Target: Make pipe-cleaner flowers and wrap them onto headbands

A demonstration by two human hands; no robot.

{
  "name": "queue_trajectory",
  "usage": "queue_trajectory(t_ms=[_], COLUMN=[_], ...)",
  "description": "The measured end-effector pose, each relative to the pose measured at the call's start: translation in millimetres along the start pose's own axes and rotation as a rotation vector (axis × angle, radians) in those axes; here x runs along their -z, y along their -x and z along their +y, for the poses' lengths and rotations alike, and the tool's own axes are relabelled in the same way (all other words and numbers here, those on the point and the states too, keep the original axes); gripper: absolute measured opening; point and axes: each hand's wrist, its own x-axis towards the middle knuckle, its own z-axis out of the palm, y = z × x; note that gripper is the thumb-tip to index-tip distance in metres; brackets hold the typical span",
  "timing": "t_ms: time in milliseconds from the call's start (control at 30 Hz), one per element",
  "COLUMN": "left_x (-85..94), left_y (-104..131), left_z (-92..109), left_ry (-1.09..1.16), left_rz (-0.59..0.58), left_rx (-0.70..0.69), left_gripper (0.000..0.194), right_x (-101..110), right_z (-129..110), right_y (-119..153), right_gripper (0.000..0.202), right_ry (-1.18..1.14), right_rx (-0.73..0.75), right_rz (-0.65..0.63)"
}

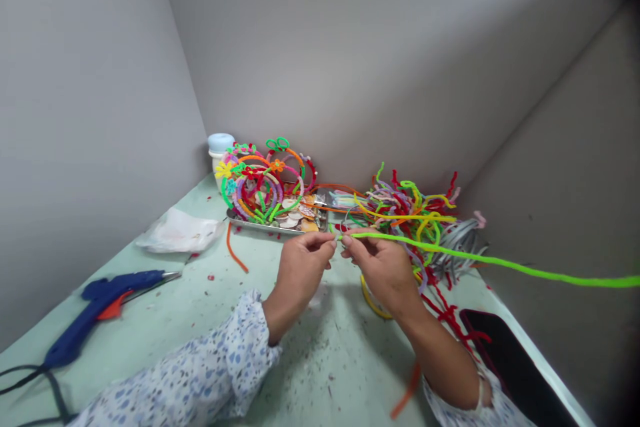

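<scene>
Above a pale table (210, 303), left hand (303, 263) and right hand (389, 270) angle inward, nearly meeting; fingers (324, 251) pinch a lime pipe-cleaner (475, 256).

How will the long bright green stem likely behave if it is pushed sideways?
The green stem may be fairly stiff, as it reaches far past the right hand with little droop. It seems light, being so thin. Its matte surface is probably not slippery.

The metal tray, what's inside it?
The tray holds small flat pieces, many whitish, some patterned. Colourful hoops cover much of its left part, so I can't see what's under them.
</scene>
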Motion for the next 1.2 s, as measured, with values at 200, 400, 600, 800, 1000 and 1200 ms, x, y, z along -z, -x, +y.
queue_trajectory(t_ms=[200, 400, 600, 800, 1000, 1200], left_x=[3.0, 3.5, 5.5, 6.7, 7.6, 8.1], left_y=[-1.0, -5.1, -7.5, -6.8, -5.6, -1.8], left_z=[1.7, -1.8, -6.2, -6.0, -6.6, -1.3], left_ry=[-0.067, -0.185, -0.311, -0.407, -0.48, -0.494], left_rz=[-0.043, -0.092, -0.138, -0.205, -0.301, -0.37], left_rx=[-0.017, -0.06, -0.158, -0.191, -0.217, -0.293], left_gripper=[0.021, 0.02, 0.02, 0.018, 0.02, 0.018], right_x=[3.6, 11.5, 18.3, 22.8, 26.0, 29.1], right_z=[0.3, -5.5, -10.1, -9.3, -10.2, -4.4], right_y=[-0.4, -2.9, -4.4, -6.5, -8.7, -11.5], right_gripper=[0.029, 0.03, 0.028, 0.026, 0.023, 0.019], right_ry=[0.101, 0.285, 0.396, 0.413, 0.357, 0.224], right_rx=[0.012, 0.109, 0.255, 0.316, 0.279, 0.162], right_rz=[-0.053, -0.078, -0.135, -0.208, -0.275, -0.324])
